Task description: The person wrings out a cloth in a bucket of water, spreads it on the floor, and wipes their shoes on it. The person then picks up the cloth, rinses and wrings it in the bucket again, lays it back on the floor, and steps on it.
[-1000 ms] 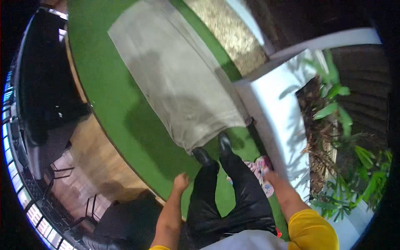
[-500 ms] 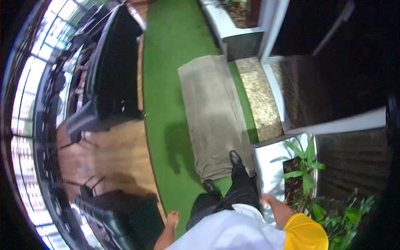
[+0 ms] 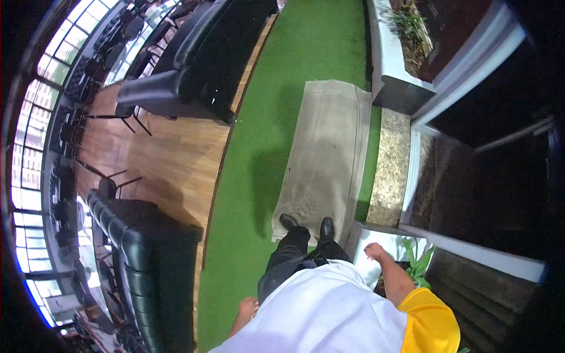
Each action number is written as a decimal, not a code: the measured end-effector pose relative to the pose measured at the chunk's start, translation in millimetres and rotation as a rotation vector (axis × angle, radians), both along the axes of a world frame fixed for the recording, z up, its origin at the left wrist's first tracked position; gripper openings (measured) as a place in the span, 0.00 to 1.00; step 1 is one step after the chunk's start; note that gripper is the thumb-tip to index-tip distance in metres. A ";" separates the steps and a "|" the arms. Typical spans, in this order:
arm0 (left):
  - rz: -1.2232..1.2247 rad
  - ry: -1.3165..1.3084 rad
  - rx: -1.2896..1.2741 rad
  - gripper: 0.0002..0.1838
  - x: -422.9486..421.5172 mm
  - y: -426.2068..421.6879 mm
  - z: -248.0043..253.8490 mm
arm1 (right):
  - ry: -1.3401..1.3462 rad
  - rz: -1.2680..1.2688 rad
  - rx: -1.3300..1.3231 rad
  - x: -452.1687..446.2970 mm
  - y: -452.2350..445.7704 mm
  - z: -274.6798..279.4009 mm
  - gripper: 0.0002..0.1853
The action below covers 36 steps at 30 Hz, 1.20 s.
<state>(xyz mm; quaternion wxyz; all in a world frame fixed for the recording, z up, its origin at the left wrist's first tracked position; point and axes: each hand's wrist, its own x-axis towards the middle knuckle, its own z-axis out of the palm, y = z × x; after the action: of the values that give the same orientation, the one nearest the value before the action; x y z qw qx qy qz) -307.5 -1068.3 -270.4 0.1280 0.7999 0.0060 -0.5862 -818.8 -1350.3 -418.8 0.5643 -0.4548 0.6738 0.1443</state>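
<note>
My right hand (image 3: pixel 374 252) hangs at my right side, above the white planter ledge (image 3: pixel 366 272), its fingers curled in with nothing visible in them. On the other side my left hand (image 3: pixel 249 307) is beside my hip over the green turf, loosely closed and partly hidden by my white shirt (image 3: pixel 329 306). Both black shoes (image 3: pixel 327 228) stand on the near end of a wrinkled beige mat (image 3: pixel 321 153). Neither hand appears to touch anything.
Green turf (image 3: pixel 235 235) runs ahead as a strip. Black sofas (image 3: pixel 159 265) and wooden flooring (image 3: pixel 170 153) lie left, with chairs and windows beyond. To the right are a speckled stone step (image 3: pixel 390 165), a dark doorway (image 3: pixel 482 135) and planters with green leaves (image 3: pixel 416 259).
I have stepped forward, and my left shoe is now on the mat beside the right one. The view has turned, shifting the mat rightward. My right hand swung forward; my left hand moved back.
</note>
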 end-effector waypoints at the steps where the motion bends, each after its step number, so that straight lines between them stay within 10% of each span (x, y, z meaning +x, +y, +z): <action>1: 0.021 -0.011 -0.019 0.08 -0.3 -2.9 -3.8 | 0.002 -0.013 0.034 3.9 -10.7 4.2 0.12; 11: -0.017 -0.125 -0.369 0.17 69.3 -75.0 -46.7 | 0.154 0.310 0.081 78.0 -84.9 32.1 0.10; 17: 0.436 -0.070 -0.319 0.20 70.1 -137.6 -25.9 | -0.245 0.460 0.043 48.2 -103.1 -140.9 0.10; 22: 0.340 -0.052 -0.443 0.07 64.6 -128.4 -67.4 | 0.025 0.517 0.115 85.4 -186.4 -61.7 0.11; 25: 0.198 -0.049 -0.390 0.03 72.8 -134.3 -92.1 | 0.014 0.067 0.089 115.9 -217.9 46.0 0.10; 30: 0.460 0.054 -0.325 0.09 79.0 -197.3 -69.7 | 0.073 0.050 0.195 68.0 -238.6 16.4 0.09; 34: 0.270 -0.138 -0.465 0.12 65.9 -288.1 14.4 | -0.362 -0.687 0.275 21.4 -262.3 -15.7 0.05; 36: 0.135 -0.275 -0.577 0.09 66.1 -299.9 -19.7 | -0.725 -0.825 0.263 18.6 -292.3 -22.4 0.10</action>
<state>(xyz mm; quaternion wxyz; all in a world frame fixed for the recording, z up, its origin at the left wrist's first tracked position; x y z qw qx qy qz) -241.4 -1368.2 -290.2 0.3877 0.8000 -0.1246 -0.4406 -800.1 -1642.6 -441.2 0.8211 -0.1002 0.5353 -0.1709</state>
